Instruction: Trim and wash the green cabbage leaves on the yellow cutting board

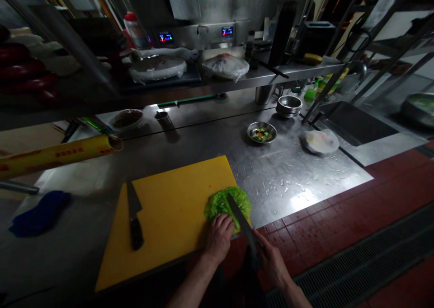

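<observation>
A bunch of green lettuce point(220, 203) lies at the right end of a yellow cutting board point(172, 204). My left hand point(219, 236) presses on the lettuce's near side with its fingers curled together. In my right hand point(271, 256) is a long kitchen knife point(242, 220), its handle wrapped by my fingers. The blade slants up and left, with its tip over the lettuce leaves. A second knife point(134, 217) with a black handle rests near the board's left edge, apart from both hands.
Behind the board stand a metal bowl of cut vegetables point(261, 133), stacked bowls point(289, 105) and a wrapped plate point(320, 142). A blue cloth point(42, 213) and a yellow roll point(61, 154) are at the left. The sink point(356, 123) is at the right, and a shelf point(217, 84) spans the back.
</observation>
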Available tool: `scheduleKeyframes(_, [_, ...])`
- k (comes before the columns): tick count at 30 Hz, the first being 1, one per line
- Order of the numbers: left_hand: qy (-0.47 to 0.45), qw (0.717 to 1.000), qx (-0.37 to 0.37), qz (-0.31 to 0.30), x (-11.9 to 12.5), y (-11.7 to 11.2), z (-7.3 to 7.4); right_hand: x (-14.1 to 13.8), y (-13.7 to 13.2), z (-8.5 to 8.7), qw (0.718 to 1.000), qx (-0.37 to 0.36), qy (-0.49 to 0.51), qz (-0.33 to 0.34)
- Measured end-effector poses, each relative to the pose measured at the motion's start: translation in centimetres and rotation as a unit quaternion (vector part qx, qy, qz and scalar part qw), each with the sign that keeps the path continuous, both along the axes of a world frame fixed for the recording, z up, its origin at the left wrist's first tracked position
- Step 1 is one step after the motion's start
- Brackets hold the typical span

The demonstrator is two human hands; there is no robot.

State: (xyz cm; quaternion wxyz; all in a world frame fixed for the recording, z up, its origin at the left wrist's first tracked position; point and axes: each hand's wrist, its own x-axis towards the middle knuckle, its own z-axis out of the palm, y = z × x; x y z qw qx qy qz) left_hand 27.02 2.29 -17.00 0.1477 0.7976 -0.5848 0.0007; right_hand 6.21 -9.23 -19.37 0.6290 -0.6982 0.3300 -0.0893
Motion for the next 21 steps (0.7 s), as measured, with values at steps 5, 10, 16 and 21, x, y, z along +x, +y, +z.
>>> scheduleKeyframes(5, [0.028,0.999,0.026,0.005,0.1,0.1,0.3,-0.8,-0.2,0.0,1.000,0.008,0.000,0.003])
scheduleKeyframes(10, [0.032,0.999,0.033,0.002,-0.1,-0.1,0.9,-1.3,-0.2,0.0,1.000,0.022,-0.005,0.008])
scheduleKeyframes(16, [0.028,0.999,0.005,0.025,-0.4,-0.4,0.7,-1.7,-0.3,-0.1,0.999,0.025,-0.002,0.032])
scheduleKeyframes(21, [0.021,0.998,-0.044,0.041,-0.5,-0.8,0.1,-2.7,-0.2,-0.1,0.999,0.024,0.008,0.044])
